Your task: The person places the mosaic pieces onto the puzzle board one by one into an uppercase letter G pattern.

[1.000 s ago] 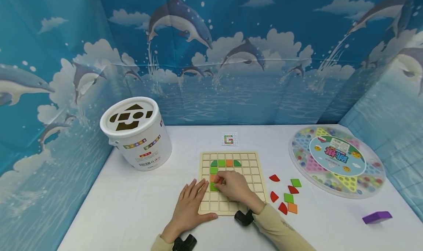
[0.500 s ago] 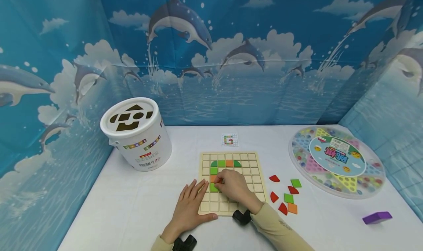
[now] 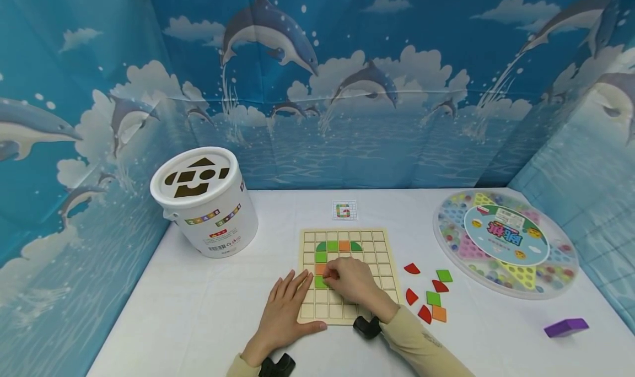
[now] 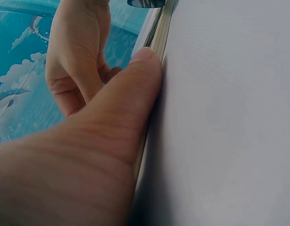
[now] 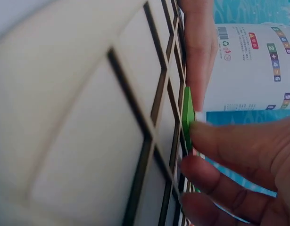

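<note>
1. Far left on the white table (image 3: pixel 208 311) sits a white bucket (image 3: pixel 208 211) with shape-sorter cutouts in its lid. Nobody's touching it.

2. The left hand (image 3: pixel 283 313) lies flat, fingers straight and relaxed, holding nothing. Its fingertips rest on the left edge of the wooden grid board (image 3: pixel 384 267), and in the left wrist view the thumb (image 4: pixel 135 89) presses against the board's near edge. I'd say it's just steadying the board so it doesn't skate.

3. Above the board lies a small pattern card (image 3: pixel 344 210), flat on the table.

4. The right hand (image 3: pixel 349 280) has its fingers curled down onto a green square tile (image 3: pixel 319 281) in the left column of the board, just below an orange tile (image 3: pixel 319 268). In the right wrist view the fingertips (image 5: pixel 215 141) pinch the tile's edge, and it looks tipped up rather than seated flat.

5. Handling guess: the tile looks thin, stiff and very light, with smooth faces, so probably a bit slippery. Best taken by two opposite edges with thumb and fingertip, since there's not much else to grab. It doesn't look breakable.

6. Right of the board lie loose tiles (image 3: pixel 432 297) in red, green and orange, then a round marble game (image 3: pixel 506 242) under a clear lid, and a purple block (image 3: pixel 565 326) near the table's front right.
</note>
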{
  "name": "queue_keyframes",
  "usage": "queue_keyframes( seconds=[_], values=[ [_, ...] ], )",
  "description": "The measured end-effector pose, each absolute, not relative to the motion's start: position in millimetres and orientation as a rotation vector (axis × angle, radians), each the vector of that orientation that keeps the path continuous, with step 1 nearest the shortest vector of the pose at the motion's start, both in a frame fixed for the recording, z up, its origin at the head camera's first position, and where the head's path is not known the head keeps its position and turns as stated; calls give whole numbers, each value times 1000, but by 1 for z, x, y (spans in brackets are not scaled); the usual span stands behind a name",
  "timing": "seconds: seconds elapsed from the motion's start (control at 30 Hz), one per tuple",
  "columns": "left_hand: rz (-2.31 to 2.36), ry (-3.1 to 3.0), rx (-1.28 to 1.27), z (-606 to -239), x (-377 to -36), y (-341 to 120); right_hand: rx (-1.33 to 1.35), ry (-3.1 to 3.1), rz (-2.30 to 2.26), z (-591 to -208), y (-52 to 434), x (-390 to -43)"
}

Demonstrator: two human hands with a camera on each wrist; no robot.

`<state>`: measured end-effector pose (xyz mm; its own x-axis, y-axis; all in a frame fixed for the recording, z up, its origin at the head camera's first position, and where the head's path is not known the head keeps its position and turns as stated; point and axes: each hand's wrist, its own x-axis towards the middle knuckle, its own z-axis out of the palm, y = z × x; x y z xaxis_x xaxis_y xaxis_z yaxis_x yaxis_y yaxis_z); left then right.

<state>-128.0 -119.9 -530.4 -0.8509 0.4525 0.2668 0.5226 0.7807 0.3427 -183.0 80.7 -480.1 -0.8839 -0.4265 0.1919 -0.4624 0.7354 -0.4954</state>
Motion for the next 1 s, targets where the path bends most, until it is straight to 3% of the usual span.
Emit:
queue_keyframes(
  seconds=[0.27,0.7,1.0],
  values=[
    [-620,-2819,-765,-529,-127,-120,621,-2876,795,-473,105,-178],
    [-627,-2829,-766,-530,-127,-121,305,-2998,772,-458,198,-184],
    [-618,-2810,-779,-532,-128,-121,119,-3160,695,-458,236,-185]
  ],
)
